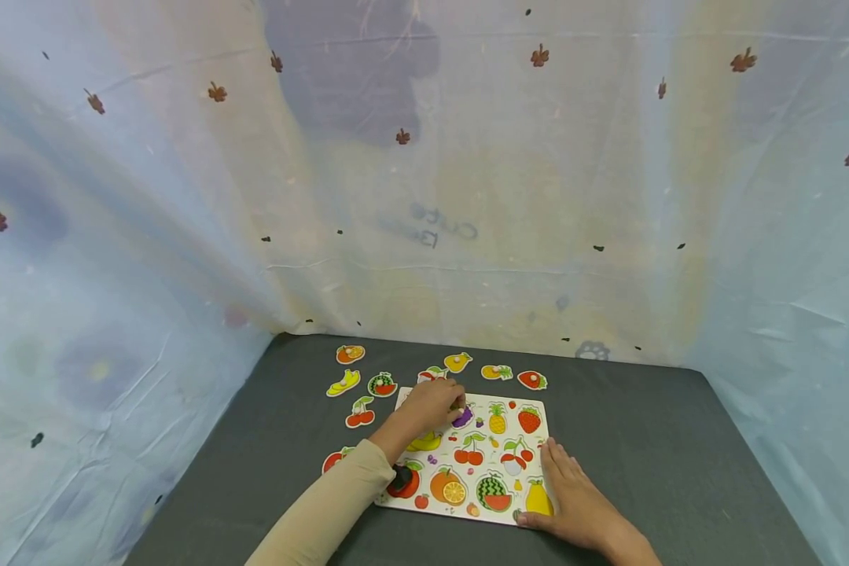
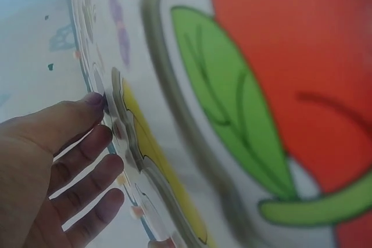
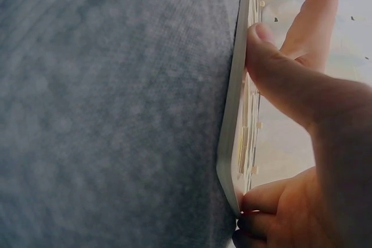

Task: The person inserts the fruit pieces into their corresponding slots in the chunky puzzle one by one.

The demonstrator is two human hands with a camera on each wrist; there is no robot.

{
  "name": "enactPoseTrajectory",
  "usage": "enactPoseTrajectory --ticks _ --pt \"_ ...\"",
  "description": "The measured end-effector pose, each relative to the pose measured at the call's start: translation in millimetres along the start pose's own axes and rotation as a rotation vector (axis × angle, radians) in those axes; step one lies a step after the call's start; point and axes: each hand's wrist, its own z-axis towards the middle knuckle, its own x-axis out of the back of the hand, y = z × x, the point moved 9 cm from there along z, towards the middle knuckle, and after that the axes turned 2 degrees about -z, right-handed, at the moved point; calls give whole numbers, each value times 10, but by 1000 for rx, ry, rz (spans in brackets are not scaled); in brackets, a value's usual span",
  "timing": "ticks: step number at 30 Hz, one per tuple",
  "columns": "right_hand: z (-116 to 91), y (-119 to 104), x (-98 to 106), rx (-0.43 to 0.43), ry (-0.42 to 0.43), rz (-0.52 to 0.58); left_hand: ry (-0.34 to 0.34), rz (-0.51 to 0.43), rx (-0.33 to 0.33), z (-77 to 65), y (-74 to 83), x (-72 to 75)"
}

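Note:
A white fruit puzzle board (image 1: 460, 476) lies on the dark table, printed with fruit shapes. Over its back part my left hand (image 1: 430, 409) pinches a purple grape puzzle piece (image 1: 463, 417) at the printed spot, partly hidden by the fingers. In the left wrist view the left thumb (image 2: 75, 114) touches something dark purple, with the other fingers beside it. My right hand (image 1: 580, 503) rests at the board's right front corner, fingers straight along the side edge and thumb on the front. The right wrist view shows that thumb (image 3: 273, 65) against the board's edge (image 3: 229, 126).
Loose pieces lie left of and behind the board: orange (image 1: 350, 354), bananas (image 1: 343, 383), watermelon (image 1: 382, 384), cherries (image 1: 360, 413), apple (image 1: 334, 458), pear (image 1: 457, 362), pineapple (image 1: 497, 373), strawberry (image 1: 532, 380). A red-and-white fruit (image 1: 431, 373) is partly covered. Patterned curtains (image 1: 467, 196) surround the table.

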Motion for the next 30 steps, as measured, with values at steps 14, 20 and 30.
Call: enactPoseTrajectory --ticks 14,20,30 --pt "0 14 56 12 21 -6 -15 -84 9 212 -56 93" --pt "-1 34 56 15 14 3 22 -85 -34 327 -25 213" --pt "8 40 -38 47 25 -2 42 -108 -32 484 -101 243"
